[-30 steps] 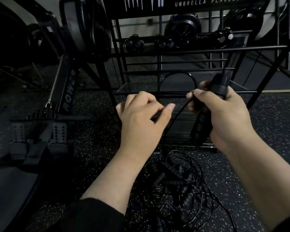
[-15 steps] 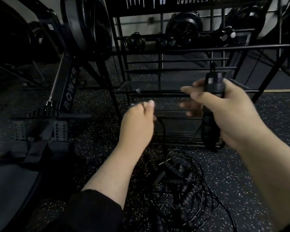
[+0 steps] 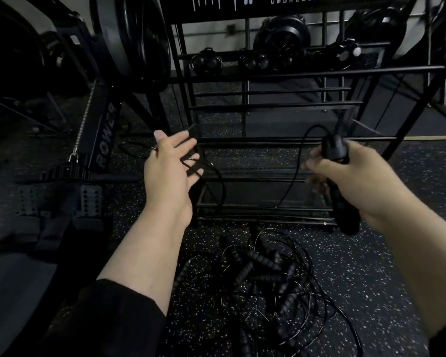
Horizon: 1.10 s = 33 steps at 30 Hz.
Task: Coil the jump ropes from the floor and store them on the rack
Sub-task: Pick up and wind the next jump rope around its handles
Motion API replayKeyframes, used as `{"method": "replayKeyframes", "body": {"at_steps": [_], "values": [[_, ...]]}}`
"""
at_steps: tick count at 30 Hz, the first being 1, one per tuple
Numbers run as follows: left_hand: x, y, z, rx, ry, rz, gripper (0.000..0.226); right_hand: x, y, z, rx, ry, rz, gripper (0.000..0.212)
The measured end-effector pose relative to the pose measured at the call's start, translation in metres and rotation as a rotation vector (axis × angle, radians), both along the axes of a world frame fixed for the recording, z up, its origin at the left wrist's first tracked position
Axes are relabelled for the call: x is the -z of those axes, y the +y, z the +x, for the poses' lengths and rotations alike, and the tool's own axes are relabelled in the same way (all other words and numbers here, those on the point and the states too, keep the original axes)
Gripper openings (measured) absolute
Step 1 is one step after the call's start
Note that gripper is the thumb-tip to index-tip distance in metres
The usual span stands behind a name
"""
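Observation:
My right hand (image 3: 363, 181) grips the black jump-rope handles (image 3: 343, 210), held upright in front of the black wire rack (image 3: 294, 70). A thin black cord (image 3: 300, 155) arcs out of the handle top and drops toward the rack's lower shelf. Off to the left, my left hand (image 3: 170, 173) has its fingers straight and spread, and the cord (image 3: 218, 176) runs across them. Below both hands, a tangled pile of jump ropes (image 3: 263, 276) with ribbed black handles lies on the speckled floor.
A rowing machine (image 3: 104, 140) with its footplates stands at the left, its flywheel (image 3: 139, 42) beside the rack. Dark round weights (image 3: 206, 61) sit behind the rack's upper bars. Speckled rubber floor (image 3: 371, 274) extends to the right.
My left hand has swung out to the left and uncurled, drawing the cord with it. My right hand with the handles has shifted right, so the hands are farther apart.

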<state>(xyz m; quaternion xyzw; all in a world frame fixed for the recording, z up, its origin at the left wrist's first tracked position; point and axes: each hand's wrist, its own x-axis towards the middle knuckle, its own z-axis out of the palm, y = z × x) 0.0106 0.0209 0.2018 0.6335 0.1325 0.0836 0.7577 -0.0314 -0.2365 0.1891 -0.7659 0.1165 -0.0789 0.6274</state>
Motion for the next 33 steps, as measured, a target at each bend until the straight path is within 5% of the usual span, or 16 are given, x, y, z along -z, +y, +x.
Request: {"method": "replayKeyframes", "body": {"at_steps": [10, 18, 26, 28, 33], "values": [[-0.013, -0.001, -0.007, 0.060, -0.218, -0.175, 0.058, 0.024, 0.017, 0.003, -0.126, 0.108, -0.281, 0.009], [-0.020, -0.016, -0.013, 0.252, -0.235, -0.293, 0.061, 0.062, 0.067, 0.005, -0.261, 0.145, 0.019, 0.016], [-0.023, -0.031, -0.018, 0.395, -0.231, -0.454, 0.062, 0.071, 0.102, 0.000, -0.178, 0.065, 0.033, 0.012], [-0.020, -0.026, -0.014, 0.386, -0.181, -0.340, 0.060, 0.065, 0.097, 0.003, -0.122, 0.033, 0.051, 0.010], [-0.006, -0.013, -0.016, 0.387, 0.100, 0.532, 0.065, 0.044, 0.074, 0.011, 0.002, -0.010, 0.203, 0.010]]}}
